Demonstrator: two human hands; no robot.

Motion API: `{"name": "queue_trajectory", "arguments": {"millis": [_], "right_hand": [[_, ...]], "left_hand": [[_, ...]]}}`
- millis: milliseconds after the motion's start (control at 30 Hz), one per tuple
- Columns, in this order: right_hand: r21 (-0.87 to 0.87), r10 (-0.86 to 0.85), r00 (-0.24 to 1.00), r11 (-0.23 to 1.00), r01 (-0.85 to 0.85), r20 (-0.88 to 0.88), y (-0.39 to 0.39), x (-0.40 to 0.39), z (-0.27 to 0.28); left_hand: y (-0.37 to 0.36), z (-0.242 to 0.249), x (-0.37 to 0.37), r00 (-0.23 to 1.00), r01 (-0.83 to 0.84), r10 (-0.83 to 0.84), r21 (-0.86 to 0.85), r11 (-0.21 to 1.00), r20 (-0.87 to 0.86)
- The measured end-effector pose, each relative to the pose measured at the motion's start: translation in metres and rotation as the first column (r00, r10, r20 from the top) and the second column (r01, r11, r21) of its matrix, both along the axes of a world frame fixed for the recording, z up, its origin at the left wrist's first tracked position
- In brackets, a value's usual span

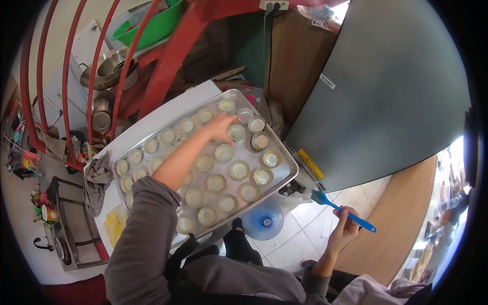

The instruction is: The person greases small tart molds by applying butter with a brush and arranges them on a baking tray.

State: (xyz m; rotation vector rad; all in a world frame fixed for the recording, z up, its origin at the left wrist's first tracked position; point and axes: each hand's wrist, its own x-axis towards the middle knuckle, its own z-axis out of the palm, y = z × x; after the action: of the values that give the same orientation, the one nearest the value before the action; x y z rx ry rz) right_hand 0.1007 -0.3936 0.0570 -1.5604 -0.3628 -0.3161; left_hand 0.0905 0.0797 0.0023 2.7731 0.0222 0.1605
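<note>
My left hand point(222, 128) reaches over a large metal baking tray point(291, 170), its thumb and fingers spread apart around a fluted tart tin point(236, 133). Whether the fingertips touch this tin is hard to make out. Another tart tin point(245, 115) lies just beyond the fingers. Several more fluted tins, such as the one at the tray's near right point(249, 192), stand in rows, some with a shiny inside. Away from the tray on the right, my right hand point(344, 231) is closed on the handle of a blue pastry brush point(351, 217), bristles pointing up and left.
The tray rests on a white table point(195, 99). A grey cloth point(97, 178) and yellow plastic point(115, 226) lie at its left. A blue water bottle point(262, 221) stands on the floor. Red railings point(96, 66), metal pots point(109, 66) and a green basin point(152, 28) are behind; a large grey panel point(381, 96) is at right.
</note>
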Motion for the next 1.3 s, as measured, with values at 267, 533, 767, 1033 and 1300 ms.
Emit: {"name": "queue_trajectory", "arguments": {"millis": [267, 533, 767, 1033, 1300], "right_hand": [[0.033, 0.041, 0.996, 0.999, -0.039, -0.078, 0.009, 0.01, -0.013], [0.012, 0.083, 0.991, 0.997, -0.082, -0.108, 0.012, 0.012, -0.018], [0.003, 0.08, 0.99, 0.997, -0.08, -0.116, 0.01, 0.009, -0.016], [0.01, 0.088, 0.987, 0.996, -0.088, -0.133, 0.011, 0.005, -0.015], [0.002, 0.101, 0.986, 0.995, -0.101, -0.134, 0.012, 0.002, -0.011]], "left_hand": [[-0.044, 0.012, 0.057, 0.956, -0.294, 0.293, -0.058, 0.954, -0.022], [-0.078, 0.019, 0.079, 0.938, -0.326, 0.322, -0.016, 0.945, -0.129], [-0.097, 0.006, 0.081, 0.941, -0.29, 0.28, -0.024, 0.957, -0.189], [-0.092, -0.005, 0.08, 0.957, -0.265, 0.257, -0.045, 0.963, -0.133], [-0.074, 0.039, 0.052, 0.96, -0.278, 0.278, -0.222, 0.935, -0.034]]}}
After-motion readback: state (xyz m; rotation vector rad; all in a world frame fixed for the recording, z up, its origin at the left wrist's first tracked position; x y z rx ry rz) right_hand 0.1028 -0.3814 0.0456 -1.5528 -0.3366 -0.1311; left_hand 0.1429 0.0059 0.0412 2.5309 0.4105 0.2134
